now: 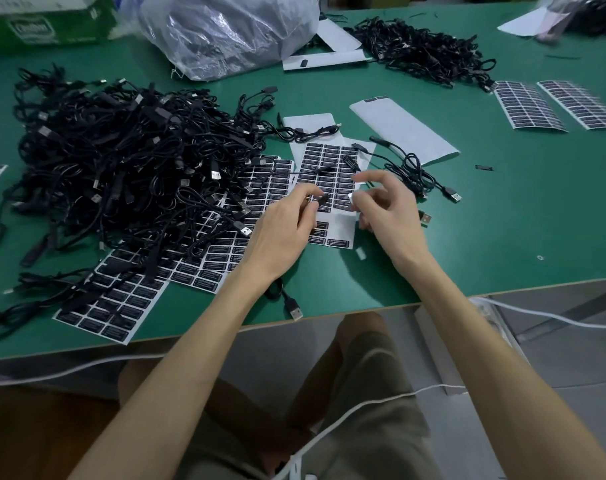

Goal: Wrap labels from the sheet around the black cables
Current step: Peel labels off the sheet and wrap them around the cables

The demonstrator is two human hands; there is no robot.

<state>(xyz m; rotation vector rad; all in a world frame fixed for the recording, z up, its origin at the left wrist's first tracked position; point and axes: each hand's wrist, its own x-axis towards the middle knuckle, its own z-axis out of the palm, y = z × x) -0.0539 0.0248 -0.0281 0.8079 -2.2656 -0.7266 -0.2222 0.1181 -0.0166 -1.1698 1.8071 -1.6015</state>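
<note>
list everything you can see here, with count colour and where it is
table: one, green, fills the upper view
cable pile: one big heap, black, left of the table
second cable pile: one, black, far right
loose cable: one, black, right of the worked sheet
label sheet: one, white with black labels, centre, under the hands
other label sheets: several, black on white, far right, left edge and under the big pile
empty backing sheet: one, white, right of centre
plastic bag: one, clear, top centre
cardboard box: one, green and white, top left
left hand: pinching a black cable end
right hand: fingers curled beside it; contents unclear
</note>
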